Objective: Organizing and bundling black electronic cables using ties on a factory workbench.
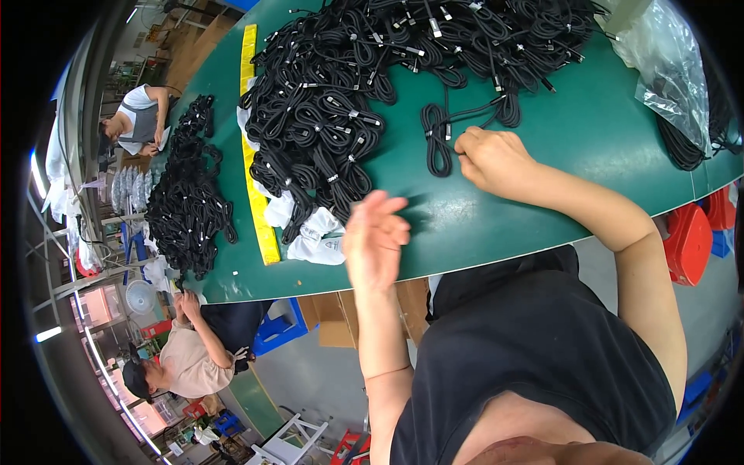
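Observation:
Fingers closed, my right hand (496,159) rests low over the green table, pinching what looks like a thin strand of black cable; the fingertips are partly hidden. Just left of it lies a coiled black cable (436,139), bound at its middle. A strand links this area to another cable bundle (508,108) at the edge of the pile. My left hand (377,239) is raised near the table's front edge, fingers apart and a little curled, holding nothing. Left of it lie white plastic bags (318,239) beside a large pile of coiled black cables (325,124).
A yellow strip (260,194) divides the green table (480,232). Beyond it lies another cable heap (186,201), with two people seated at the left. Clear plastic bags (674,70) and more cables (682,143) lie far right. Red stools (688,244) stand below the right edge.

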`<state>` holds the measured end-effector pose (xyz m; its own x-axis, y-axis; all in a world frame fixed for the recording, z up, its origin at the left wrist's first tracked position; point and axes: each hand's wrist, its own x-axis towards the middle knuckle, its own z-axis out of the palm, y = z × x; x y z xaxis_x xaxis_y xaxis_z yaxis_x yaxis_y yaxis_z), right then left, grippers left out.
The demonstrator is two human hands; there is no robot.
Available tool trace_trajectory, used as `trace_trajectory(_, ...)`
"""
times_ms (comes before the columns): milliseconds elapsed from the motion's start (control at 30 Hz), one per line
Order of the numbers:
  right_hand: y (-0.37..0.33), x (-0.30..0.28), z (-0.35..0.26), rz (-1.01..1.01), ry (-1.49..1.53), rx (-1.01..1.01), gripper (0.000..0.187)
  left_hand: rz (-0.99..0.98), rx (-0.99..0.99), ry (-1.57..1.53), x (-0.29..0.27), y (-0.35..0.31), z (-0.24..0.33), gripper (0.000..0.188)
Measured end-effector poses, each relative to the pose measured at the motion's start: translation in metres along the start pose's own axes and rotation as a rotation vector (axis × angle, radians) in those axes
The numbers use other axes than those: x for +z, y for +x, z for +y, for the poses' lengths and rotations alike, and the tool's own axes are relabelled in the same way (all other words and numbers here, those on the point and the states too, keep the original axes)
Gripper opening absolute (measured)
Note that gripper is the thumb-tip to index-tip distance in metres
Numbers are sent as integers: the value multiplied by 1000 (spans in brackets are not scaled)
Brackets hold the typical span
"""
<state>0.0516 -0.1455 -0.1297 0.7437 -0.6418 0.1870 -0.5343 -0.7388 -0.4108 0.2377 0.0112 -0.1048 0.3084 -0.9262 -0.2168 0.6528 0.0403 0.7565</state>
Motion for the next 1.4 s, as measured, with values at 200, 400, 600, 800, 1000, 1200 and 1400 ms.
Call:
trace_trajectory(200,-33,-39,-34,40,292,-409,16,176,-400,-112,36,6,-42,36)
trace_trajectory(400,-35,-37,-31,78,304,-275,15,-25,-123,-85,40,10,-45,28)
trace_trajectory(600,-32,-39,-39,200,519,-253,12,-186,-110,-75,60,7,-46,44)
trace_trajectory(800,-33,-45,-38,133,400,-242,11,-96,94,-82,54,5,-36,39)
trace_trajectory(1000,-34,-45,-47,183,566,-269,15,-100,62,-46,66,-2,-47,39)
trace_trajectory(1200,-23,-81,-52,567,86,-415,33,-263,-59,22,60,-5,-33,35)
trace_trajectory(1400,-30,-65,-34,134,185,-428,38,-306,-147,-31,46,-13,-32,52)
